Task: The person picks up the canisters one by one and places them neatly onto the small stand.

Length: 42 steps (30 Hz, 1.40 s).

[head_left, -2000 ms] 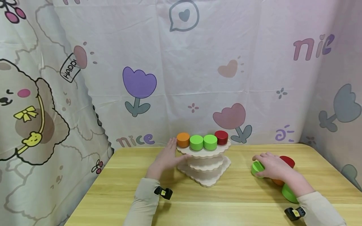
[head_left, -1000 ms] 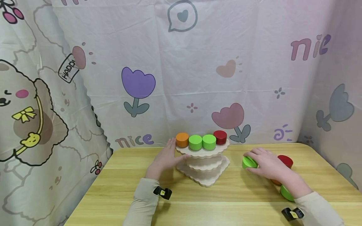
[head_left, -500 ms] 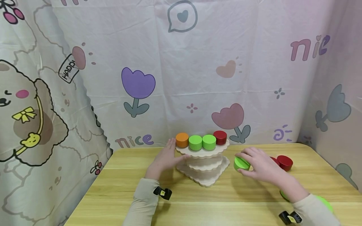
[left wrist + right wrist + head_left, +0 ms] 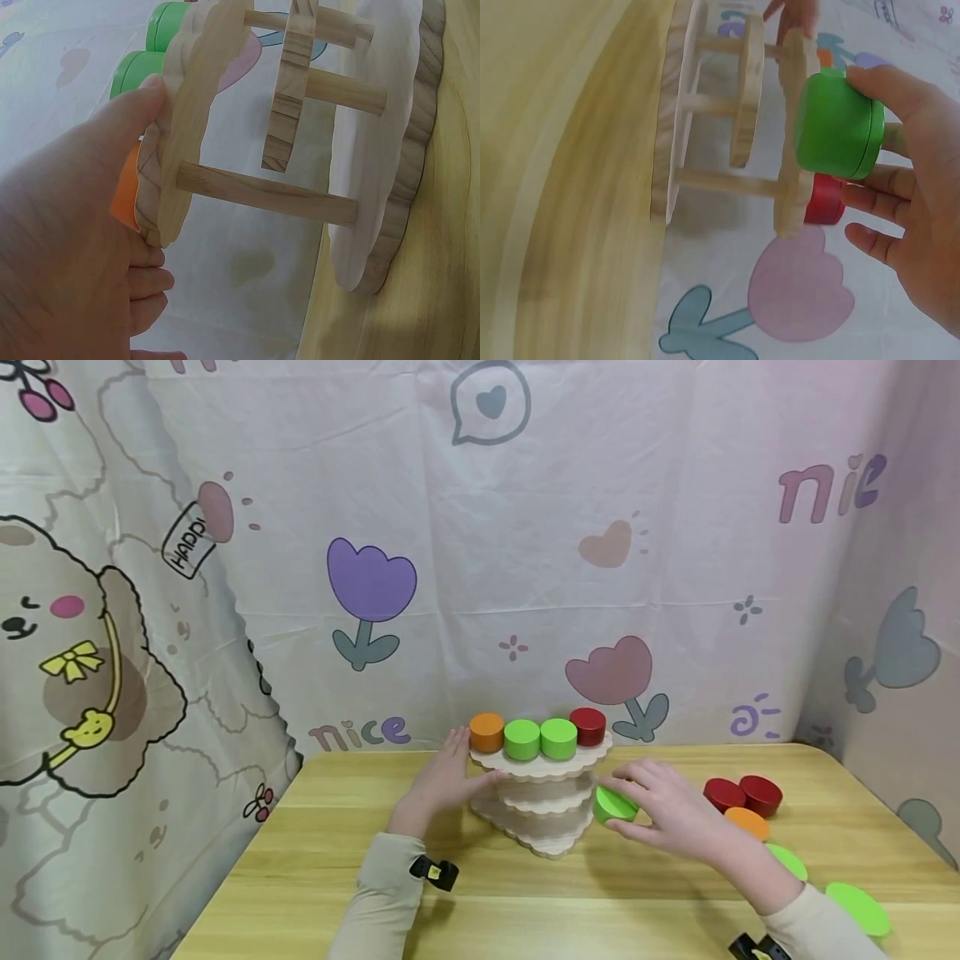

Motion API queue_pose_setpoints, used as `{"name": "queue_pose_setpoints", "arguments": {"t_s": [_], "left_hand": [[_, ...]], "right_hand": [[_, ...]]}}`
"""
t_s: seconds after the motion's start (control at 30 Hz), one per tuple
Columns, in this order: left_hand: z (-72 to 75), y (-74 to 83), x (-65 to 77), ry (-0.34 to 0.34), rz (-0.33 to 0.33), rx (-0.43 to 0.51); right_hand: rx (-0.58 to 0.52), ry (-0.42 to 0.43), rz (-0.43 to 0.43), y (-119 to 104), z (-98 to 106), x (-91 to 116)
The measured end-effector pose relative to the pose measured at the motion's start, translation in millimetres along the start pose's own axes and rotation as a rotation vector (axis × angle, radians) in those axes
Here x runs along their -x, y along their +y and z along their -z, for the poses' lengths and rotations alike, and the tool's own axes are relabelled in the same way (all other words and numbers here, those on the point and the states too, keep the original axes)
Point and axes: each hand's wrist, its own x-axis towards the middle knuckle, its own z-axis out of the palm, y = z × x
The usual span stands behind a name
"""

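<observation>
A person's left hand [image 4: 442, 782], fingers spread and thumb apart, rests against the left end of a tiered wooden stand [image 4: 547, 797] topped by an orange block [image 4: 487, 733], two green blocks [image 4: 522, 741] and a dark red block [image 4: 588, 727]. Just right of the tiers, a held green block [image 4: 612, 807] has been carried leftward above the worktop [image 4: 540, 902], apparently bringing it within placing reach. It sits at the right hand's [image 4: 667, 810] fingertips, pinched against the thumb. Farther right lie five loose blocks [image 4: 747, 824].
</observation>
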Motion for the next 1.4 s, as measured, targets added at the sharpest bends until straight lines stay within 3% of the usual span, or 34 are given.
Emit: {"name": "queue_pose_setpoints", "arguments": {"t_s": [0.63, 1.07, 1.4], "left_hand": [[-2.2, -1.4, -1.2, 0.002, -0.014, -0.001], [1.3, 1.8, 0.8, 0.005, -0.001, -0.01], [1.0, 0.7, -1.6, 0.007, -0.007, -0.027]], "right_hand": [[-0.058, 0.015, 0.106, -41, -25, -35], [-0.087, -0.081, -0.02, -56, -32, -45], [-0.09, -0.004, 0.015, -60, -38, -48]]}}
